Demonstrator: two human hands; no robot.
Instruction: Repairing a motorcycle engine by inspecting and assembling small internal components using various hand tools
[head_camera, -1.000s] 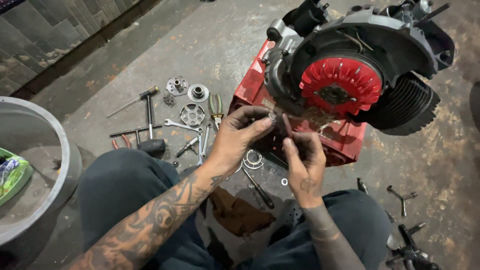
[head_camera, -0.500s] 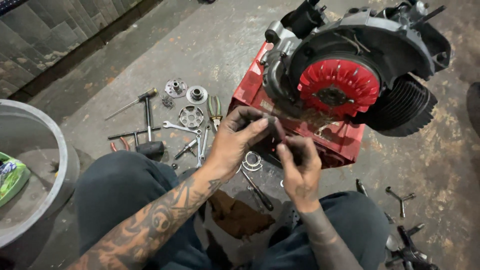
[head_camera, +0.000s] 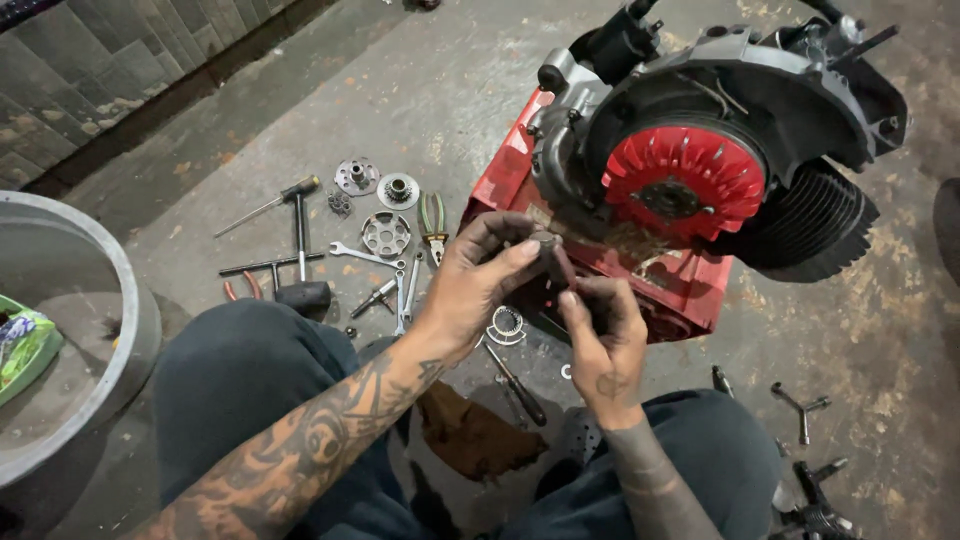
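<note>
- Both hands meet on one small dark part (head_camera: 553, 262), in front of the engine (head_camera: 720, 150).
- Left hand (head_camera: 480, 280) pinches its top end.
- Right hand (head_camera: 600, 330) grips it from below.
- Tools (head_camera: 300, 240) lie on the floor (head_camera: 420, 80).

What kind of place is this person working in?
Most likely a small repair workshop, working on the floor: an engine with a red fan sits on a red crate, and wrenches and round metal parts lie on the oil-stained concrete floor.
</note>
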